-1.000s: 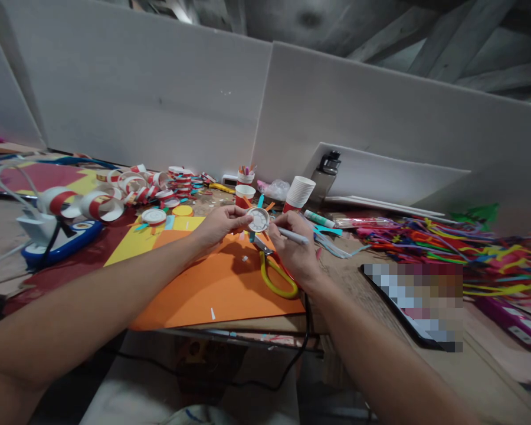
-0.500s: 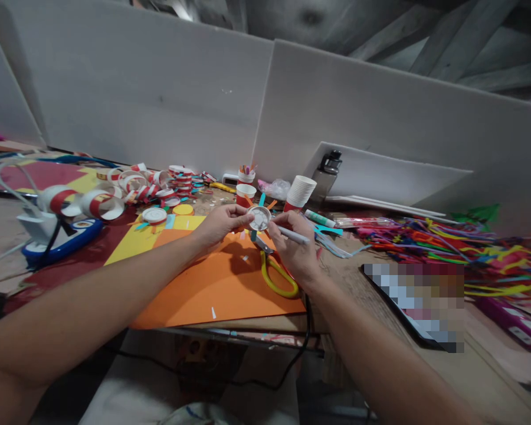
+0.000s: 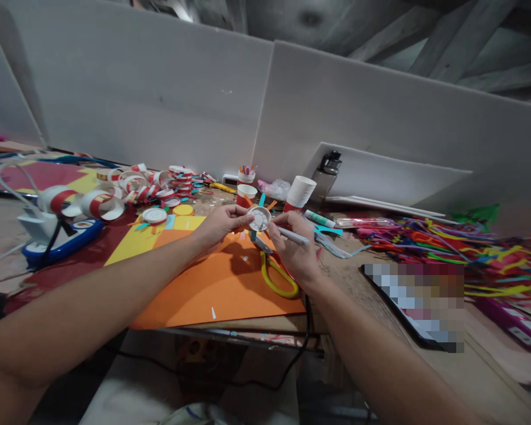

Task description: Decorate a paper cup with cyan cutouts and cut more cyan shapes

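Observation:
My left hand (image 3: 221, 226) pinches a small white paper disc (image 3: 259, 218) with coloured paper strips sticking out round it, held above an orange paper sheet (image 3: 212, 289). My right hand (image 3: 294, 248) is closed on a white pen (image 3: 293, 236) and its fingertips touch the disc's right edge. Yellow-handled scissors (image 3: 277, 277) lie on the orange sheet just under my right hand.
A stack of white paper cups (image 3: 300, 193), a red cup (image 3: 245, 194) and a dark bottle (image 3: 327, 174) stand behind the hands. Cut red-and-white cup rings (image 3: 133, 183) pile at the left. Coloured pipe cleaners (image 3: 446, 242) spread at the right. White foam boards wall the back.
The disc has turned slightly between my fingers and dropped a little. Both hands stay in nearly the same place.

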`<state>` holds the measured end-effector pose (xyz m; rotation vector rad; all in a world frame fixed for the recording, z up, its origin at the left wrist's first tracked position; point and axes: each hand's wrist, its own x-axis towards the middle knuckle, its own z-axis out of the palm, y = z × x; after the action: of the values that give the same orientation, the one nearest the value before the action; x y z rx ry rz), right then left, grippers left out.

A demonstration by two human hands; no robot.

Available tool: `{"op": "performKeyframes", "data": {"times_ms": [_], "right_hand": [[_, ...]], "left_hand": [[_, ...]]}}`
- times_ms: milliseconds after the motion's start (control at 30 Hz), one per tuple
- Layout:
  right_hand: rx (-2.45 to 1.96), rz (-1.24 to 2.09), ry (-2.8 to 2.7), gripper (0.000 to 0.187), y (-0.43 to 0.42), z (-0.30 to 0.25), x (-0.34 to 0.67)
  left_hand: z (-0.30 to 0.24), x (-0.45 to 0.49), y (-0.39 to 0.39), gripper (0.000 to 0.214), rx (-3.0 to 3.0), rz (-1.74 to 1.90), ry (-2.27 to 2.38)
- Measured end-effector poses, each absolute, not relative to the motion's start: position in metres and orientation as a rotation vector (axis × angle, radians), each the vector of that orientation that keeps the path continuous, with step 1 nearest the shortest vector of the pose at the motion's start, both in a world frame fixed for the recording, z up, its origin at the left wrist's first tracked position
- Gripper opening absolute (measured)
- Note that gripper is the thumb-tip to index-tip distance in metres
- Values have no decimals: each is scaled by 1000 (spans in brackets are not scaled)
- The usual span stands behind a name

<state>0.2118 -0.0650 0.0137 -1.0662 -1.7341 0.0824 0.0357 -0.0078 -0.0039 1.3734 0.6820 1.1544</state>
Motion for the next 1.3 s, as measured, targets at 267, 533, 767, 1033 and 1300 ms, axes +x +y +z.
{"op": "performKeyframes", "data": {"times_ms": [267,533,767,1033,1300], "right_hand": [[-1065,101,-1743,13,-69,15,210],[-1056,143,-1713,14,-69,16,210],[-955,352,-1460,26,-59,14,217],[-983,583,-1348,39,-55,14,217],[-981,1188,-1396,33,-60,12,214]], "left_hand": [[-5,35,-7,32,1384,1159,664],[-6,36,-6,33,1339,1158,655],[-7,33,0,36,1251,1088,635],[6,24,-2,36,1368,851,619],[5,21,-2,33,1533,730,599]]}}
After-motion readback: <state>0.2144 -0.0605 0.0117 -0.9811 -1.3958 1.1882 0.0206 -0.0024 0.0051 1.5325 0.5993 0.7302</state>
